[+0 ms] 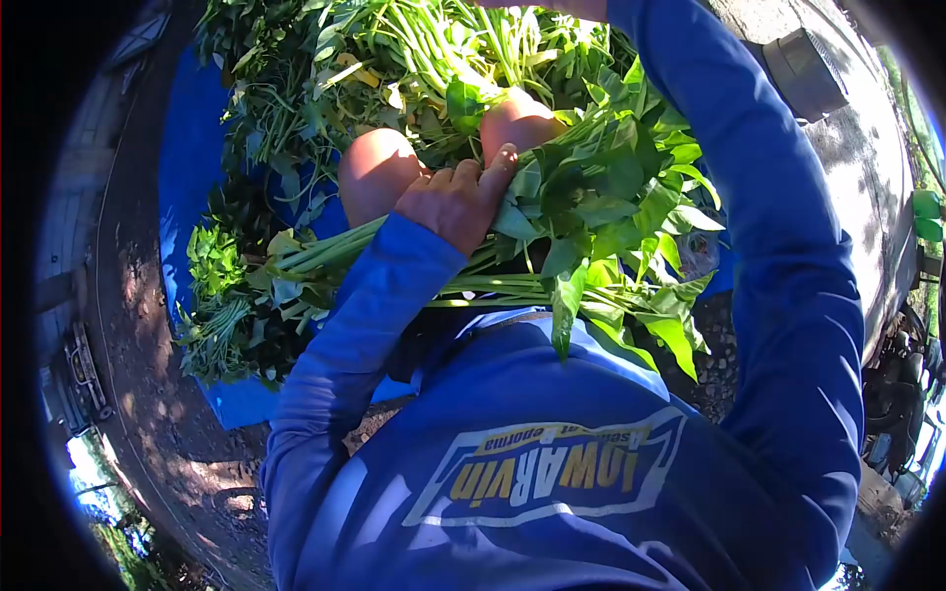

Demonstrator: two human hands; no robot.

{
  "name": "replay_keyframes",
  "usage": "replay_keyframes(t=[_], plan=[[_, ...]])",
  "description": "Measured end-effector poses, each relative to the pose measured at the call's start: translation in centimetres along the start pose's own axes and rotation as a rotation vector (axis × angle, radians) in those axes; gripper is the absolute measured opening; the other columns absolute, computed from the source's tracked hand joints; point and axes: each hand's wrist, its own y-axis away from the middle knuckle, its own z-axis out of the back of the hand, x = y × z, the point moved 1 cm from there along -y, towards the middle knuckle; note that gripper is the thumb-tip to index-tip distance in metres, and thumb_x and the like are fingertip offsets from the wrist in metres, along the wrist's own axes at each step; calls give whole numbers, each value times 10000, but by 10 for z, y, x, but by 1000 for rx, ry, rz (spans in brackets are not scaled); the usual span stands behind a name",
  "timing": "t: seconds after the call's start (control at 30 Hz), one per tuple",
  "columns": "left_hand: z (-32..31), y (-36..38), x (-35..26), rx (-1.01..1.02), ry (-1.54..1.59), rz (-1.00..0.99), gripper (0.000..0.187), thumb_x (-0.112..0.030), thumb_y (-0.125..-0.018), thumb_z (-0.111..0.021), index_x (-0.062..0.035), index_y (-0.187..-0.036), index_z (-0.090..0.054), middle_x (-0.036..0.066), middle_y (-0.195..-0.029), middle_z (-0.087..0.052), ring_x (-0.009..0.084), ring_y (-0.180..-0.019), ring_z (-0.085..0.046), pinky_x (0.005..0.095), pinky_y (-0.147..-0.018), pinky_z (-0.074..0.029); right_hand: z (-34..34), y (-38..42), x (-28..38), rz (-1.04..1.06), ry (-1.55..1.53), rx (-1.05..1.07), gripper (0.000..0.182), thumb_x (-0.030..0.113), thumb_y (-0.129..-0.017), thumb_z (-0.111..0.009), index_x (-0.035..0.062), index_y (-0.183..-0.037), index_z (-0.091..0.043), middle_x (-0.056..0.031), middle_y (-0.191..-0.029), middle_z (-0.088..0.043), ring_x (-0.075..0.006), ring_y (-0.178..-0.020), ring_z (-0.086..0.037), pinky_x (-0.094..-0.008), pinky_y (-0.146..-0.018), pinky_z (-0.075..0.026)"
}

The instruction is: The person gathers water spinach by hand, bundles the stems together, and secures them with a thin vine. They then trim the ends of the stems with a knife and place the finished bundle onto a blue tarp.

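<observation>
My left hand lies across my lap with its fingers curled over a bunch of long-stemmed leafy greens. The broad green leaves of this bunch fan out to the right, and its pale stems run left beneath my forearm. More leafy stems rest across my lap, closer to my body. My right arm stretches up along the right side, and my right hand is mostly cut off by the top edge, so its fingers are hidden. It is near a heap of bright green stems beyond my knees.
Bare knees stick up among the greens. A blue sheet lies under the heap, with smaller bunches on its left part. At the upper right are a grey box-like object and a pale sunlit surface.
</observation>
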Motion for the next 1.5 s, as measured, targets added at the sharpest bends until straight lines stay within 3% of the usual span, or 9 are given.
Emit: replay_keyframes(t=[0.1,0.37,0.47,0.67,0.77,0.83,0.97,1.1,1.5], plan=[[-4,1,6,-52,-35,28,352,-185,-943,-632,-134,-1291,-609,80,-975,-677,250,-771,-720,390,-680,-582,-71,45,-91,-188,800,371,1197,719,-826,-743,-80,-1592,-287,-243,-1254,-694,-346,-1228,-664,-435,-1058,-506],[73,2,49,563,874,179,971,-385,-815,-906,-30,-1557,-388,197,-1475,-544,332,-1425,-502,448,-1210,-348,-87,149,-114,284,989,176,1178,154,-677,-851,-53,-1627,-186,-245,-1189,-684,-413,-1088,-678,-480,-968,-535],[42,5,82,93,1554,452,923,-320,-876,-877,-4,-1580,-371,183,-1489,-518,303,-1449,-455,425,-1197,-368,-93,163,-116,270,1017,64,1135,141,-694,-844,18,-1640,-229,-208,-1279,-643,-403,-1164,-640,-477,-997,-513],[11,17,49,480,740,124,1054,-492,-776,-907,-5,-1547,-379,246,-1358,-640,388,-1284,-618,468,-1036,-510,-95,172,-100,306,1125,121,1225,203,-660,-871,98,-1679,-198,-226,-1414,-553,-420,-1335,-544,-519,-1173,-374],[15,3,42,818,632,219,919,-425,-803,-868,-72,-1524,-421,220,-1287,-684,415,-1149,-686,490,-943,-539,-70,157,-72,-9,507,330,1169,367,-788,-896,52,-1674,-200,-253,-1558,-469,-403,-1443,-476,-509,-1220,-370],[10,24,36,519,385,135,874,-446,-823,-840,-71,-1505,-443,187,-1297,-689,388,-1147,-689,489,-993,-507,-63,131,-60,-90,8,116,1082,582,-906,-782,-24,-1629,-251,-247,-1391,-640,-348,-1254,-659,-426,-1094,-514],[15,15,38,610,575,131,751,-448,-888,-774,-41,-1443,-474,224,-1293,-686,394,-1186,-675,465,-1014,-530,-73,97,-76,-187,635,131,1120,790,-908,-608,-13,-1618,-283,-253,-1170,-728,-382,-1119,-712,-404,-1021,-556],[3,30,46,412,488,168,768,-480,-891,-768,-19,-1441,-493,240,-1292,-679,411,-1139,-689,481,-1054,-517,-84,130,-128,359,1270,315,1126,595,-797,-808,-14,-1603,-311,-286,-1247,-685,-411,-1151,-687,-482,-961,-548],[-5,-1,37,534,508,263,562,-401,-909,-767,-13,-1279,-599,220,-956,-756,427,-963,-738,520,-881,-585,-78,164,-94,95,1295,232,1043,253,-741,-830,111,-1633,-307,-127,-1220,-649,-353,-1203,-626,-576,-1050,-440]])
